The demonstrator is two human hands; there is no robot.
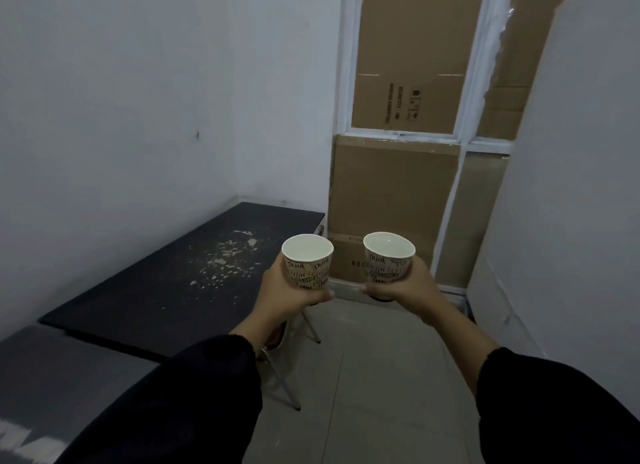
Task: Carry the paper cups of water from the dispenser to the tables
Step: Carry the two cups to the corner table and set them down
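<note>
A strip of pale grey tiled floor (381,377) runs ahead between a dark table on the left and a white wall panel (571,221) on the right; it ends at a far wall of brown cardboard sheets (398,186) set behind a white painted frame (471,82). The black rectangular tabletop (156,283) lies along the white left wall (121,117), its right edge bordering the open floor, and its far corner stops just short of the cardboard. A scatter of pale flakes (225,259) lies on its far half. A second, greyer tabletop (52,377) sits nearer, touching the near end of the black one. Thin metal legs (291,391) slant down onto the floor beneath the table's right edge.

2 white paper cups with dark printed lettering are held out over the floor, both upright, well apart from each other. The left hand (284,294) wraps the left paper cup (307,262) around its lower part, fingers curled under the base. The right hand (408,283) clasps the right paper cup (388,259) the same way, thumb across the near side. Each rim stands clear above the gripping fingers, and both cups sit just right of the black tabletop's edge. Dark sleeves (194,394) cover both forearms.
</note>
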